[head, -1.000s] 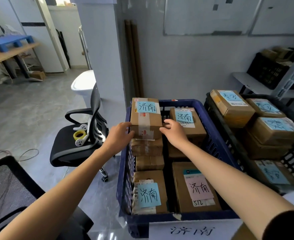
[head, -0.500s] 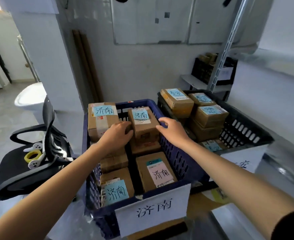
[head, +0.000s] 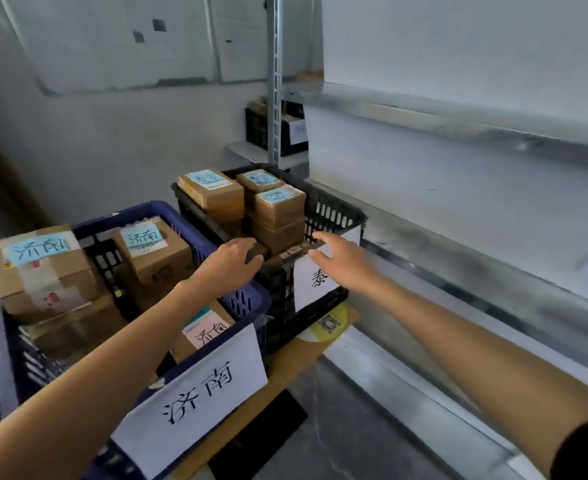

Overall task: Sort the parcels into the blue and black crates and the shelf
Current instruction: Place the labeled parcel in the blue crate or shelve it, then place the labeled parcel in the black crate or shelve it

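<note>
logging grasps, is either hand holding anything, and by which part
Nothing is held: the left hand and right hand reach open-fingered at the black crate's near rim.

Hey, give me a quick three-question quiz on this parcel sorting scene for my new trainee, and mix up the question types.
1. Count: how many parcels in the blue crate show a blue label?
2. True or false: the left hand grips a parcel.
3. The right hand is at the front rim of: A. the blue crate; B. the black crate; C. neither.
Key: 1. two; 2. false; 3. B.
</note>
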